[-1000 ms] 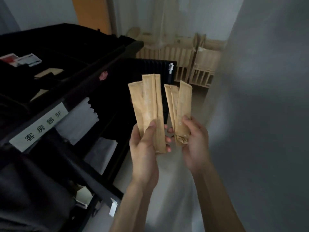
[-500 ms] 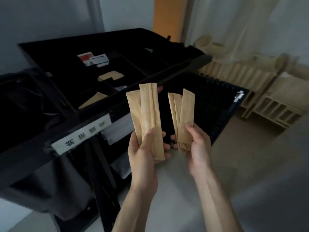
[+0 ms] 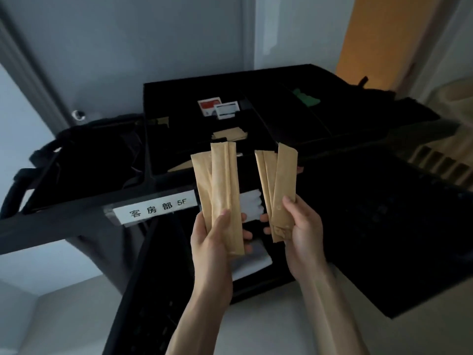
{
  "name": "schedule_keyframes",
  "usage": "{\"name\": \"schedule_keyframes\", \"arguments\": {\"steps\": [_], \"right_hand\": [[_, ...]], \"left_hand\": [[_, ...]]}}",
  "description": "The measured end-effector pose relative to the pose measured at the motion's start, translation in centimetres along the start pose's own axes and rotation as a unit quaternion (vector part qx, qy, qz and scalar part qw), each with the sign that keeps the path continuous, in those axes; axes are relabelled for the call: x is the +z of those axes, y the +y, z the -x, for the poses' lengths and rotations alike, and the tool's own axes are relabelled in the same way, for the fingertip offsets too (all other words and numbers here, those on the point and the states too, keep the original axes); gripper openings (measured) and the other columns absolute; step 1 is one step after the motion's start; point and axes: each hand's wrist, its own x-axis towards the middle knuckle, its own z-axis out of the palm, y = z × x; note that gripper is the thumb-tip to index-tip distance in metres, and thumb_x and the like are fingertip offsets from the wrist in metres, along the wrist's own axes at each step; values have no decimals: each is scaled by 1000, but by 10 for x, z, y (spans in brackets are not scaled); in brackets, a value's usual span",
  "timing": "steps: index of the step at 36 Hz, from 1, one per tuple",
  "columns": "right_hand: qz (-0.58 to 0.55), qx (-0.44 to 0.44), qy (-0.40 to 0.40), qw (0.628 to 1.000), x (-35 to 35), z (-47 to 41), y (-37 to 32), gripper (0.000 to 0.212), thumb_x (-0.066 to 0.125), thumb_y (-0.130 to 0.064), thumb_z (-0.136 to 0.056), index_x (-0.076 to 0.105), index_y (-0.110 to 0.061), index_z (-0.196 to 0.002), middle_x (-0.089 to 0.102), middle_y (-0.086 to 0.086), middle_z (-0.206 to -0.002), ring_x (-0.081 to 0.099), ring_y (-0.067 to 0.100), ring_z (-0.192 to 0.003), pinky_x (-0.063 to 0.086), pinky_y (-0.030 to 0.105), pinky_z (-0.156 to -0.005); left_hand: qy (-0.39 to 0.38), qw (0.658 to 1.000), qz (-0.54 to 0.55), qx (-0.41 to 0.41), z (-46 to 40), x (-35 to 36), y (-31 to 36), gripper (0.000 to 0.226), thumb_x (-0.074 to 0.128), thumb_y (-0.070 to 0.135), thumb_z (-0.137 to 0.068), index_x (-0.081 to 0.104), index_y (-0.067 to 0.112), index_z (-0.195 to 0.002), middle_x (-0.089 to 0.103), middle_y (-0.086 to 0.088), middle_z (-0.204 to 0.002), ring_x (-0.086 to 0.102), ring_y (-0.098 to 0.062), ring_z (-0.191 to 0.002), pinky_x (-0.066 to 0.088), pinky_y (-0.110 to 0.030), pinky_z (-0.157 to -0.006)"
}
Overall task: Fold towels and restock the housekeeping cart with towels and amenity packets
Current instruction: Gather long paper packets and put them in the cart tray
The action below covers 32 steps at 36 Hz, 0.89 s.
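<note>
Fronting the black cart (image 3: 76, 221), white label (image 3: 156, 210) "客房部 5F".

Cart (image 3: 153, 190) runs off frame left and right | tray packets (image 3: 230, 134) too dim to identify | upper-right furniture blurred

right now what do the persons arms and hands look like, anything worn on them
Both the left hand and the right hand are bare: no gloves, no rings on the fingers that show, no watch or band at either wrist. Both forearms are uncovered down to the picture's edge, so no sleeve shows.
</note>
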Motion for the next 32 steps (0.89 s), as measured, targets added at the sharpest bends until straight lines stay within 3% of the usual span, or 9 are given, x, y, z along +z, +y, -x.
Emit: {"name": "schedule_keyframes", "arguments": {"steps": [8,15,28,32], "right_hand": [[-18,10,-33,999,-10,-42,-5,25,60,-27,-96,71,-10,-111,70,18,-87,71,27,-70,53,29,-50],[42,-17,-44,998,-5,-83,3,20,57,-27,-98,71,-19,-110,70,23,-95,73,30,-71,54,28,-51],[81,-81,-12,993,40,-207,-23,23,55,-20,-100,68,-16,-117,72,19,-98,74,27,-74,55,28,-53],[93,-104,-24,990,54,-233,-24,25,53,-15,-101,64,-15,-123,74,9,-104,75,29,-83,57,29,-59]], "left_hand": [[64,997,-6,39,-21,16,-3,19,59,23,-98,64,13,-113,74,-16,-95,64,-24,-64,52,-32,-54],[123,988,46,81,-66,30,-9,17,57,20,-98,64,14,-113,73,-16,-90,61,-22,-60,51,-32,-49],[75,989,113,63,-199,71,4,15,59,24,-98,67,22,-110,74,-11,-88,64,-18,-61,52,-29,-50],[66,988,116,71,-227,77,8,17,58,22,-99,64,18,-115,73,-13,-89,63,-19,-59,52,-30,-50]]}}
